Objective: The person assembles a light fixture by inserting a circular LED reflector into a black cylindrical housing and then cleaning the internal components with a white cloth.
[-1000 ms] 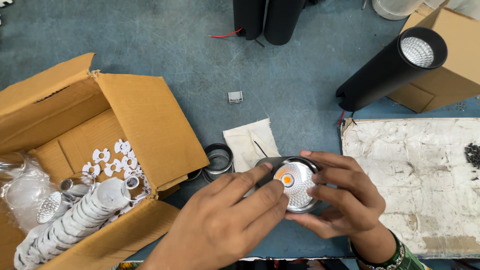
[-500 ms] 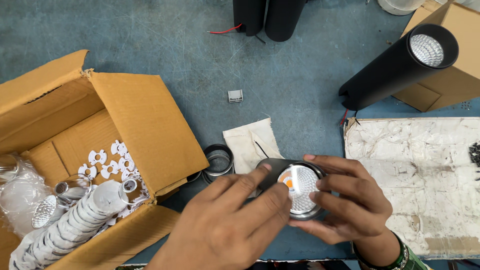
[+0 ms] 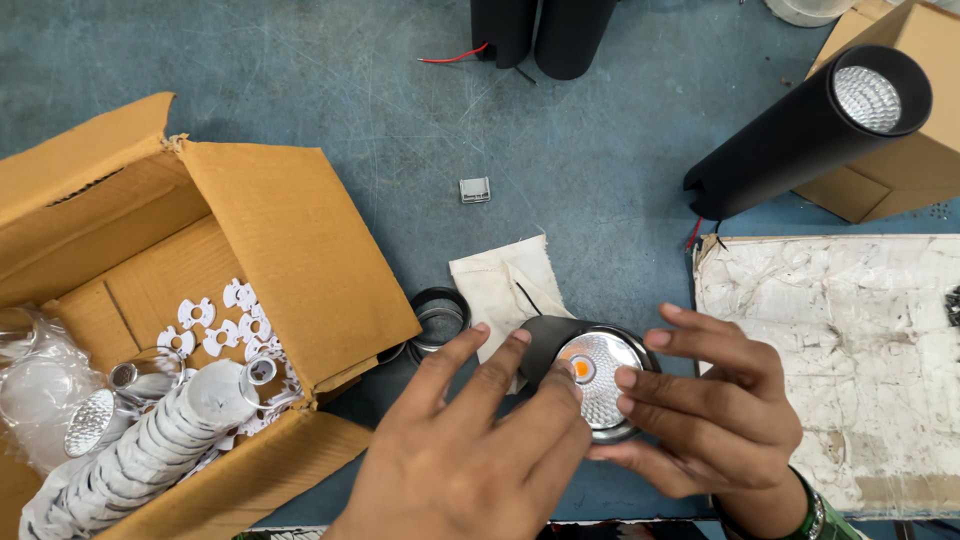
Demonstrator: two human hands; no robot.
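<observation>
Both hands on a lamp, low over the blue table

The right hand cups the black lamp steady (mouth up), while the left hand fingers grasp its rim beside the cardboard box.

A small workshop bench where we put lamps together

We see a worn, scratched blue-grey worktop, and on it the stock of a lamp assembly job: an open cardboard box filled with stacked silver reflectors and small white plastic rings, with more parts in clear plastic bags. Black tube lamp housings lie and stand about, one with loose red wire trailing from it. A loose black ring, a scrap of cloth, a small grey clip and a battered white board lie on the bench, and another lamp housing sits between our two hands.
</observation>
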